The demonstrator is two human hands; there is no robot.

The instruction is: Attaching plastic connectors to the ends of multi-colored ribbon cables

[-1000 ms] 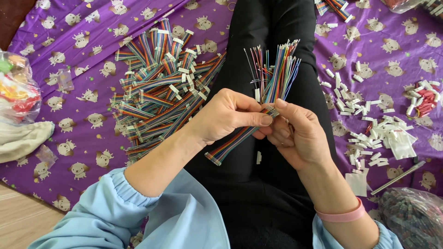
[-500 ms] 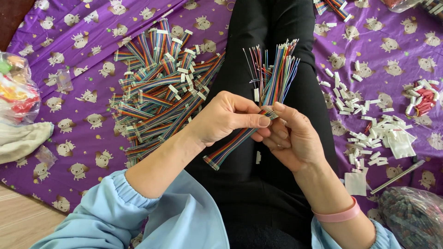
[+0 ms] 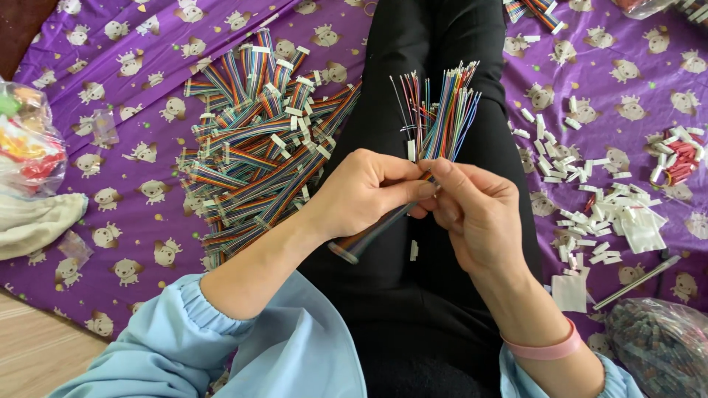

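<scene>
The bundle of coloured wires (image 3: 431, 125) stands nearly upright over the person's lap, above the black trousers (image 3: 435, 44), its loose ends fanning out at the top and its lower end slanting down and out below the left hand (image 3: 365, 193), where a short striped stub shows; the left hand is closed around the bundle from the left side, thumb and forefinger pressed together at the point where the wires meet the other hand; the right hand (image 3: 476, 214) sits just right of the bundle and touches it, its fingertips pinched on a wire at the same point, the palm curled beneath; both hands are thus clamped on the bundle, which rises out between them; a pink wristband (image 3: 542, 348) circles the right wrist, and light blue sleeves (image 3: 221, 346) cover both forearms; left of the bundle, well apart from it, a heap of rainbow ribbon cables (image 3: 258, 151) with white connectors lies on the purple patterned cloth (image 3: 133, 147); right of the bundle, also well apart, a scatter of small white connector housings (image 3: 605, 214) lies on the same cloth; a single white piece (image 3: 414, 250) rests on the trousers just below the hands; far left of the bundle, at the cloth's edge, lies a clear plastic bag (image 3: 26, 140) with bright contents.
</scene>
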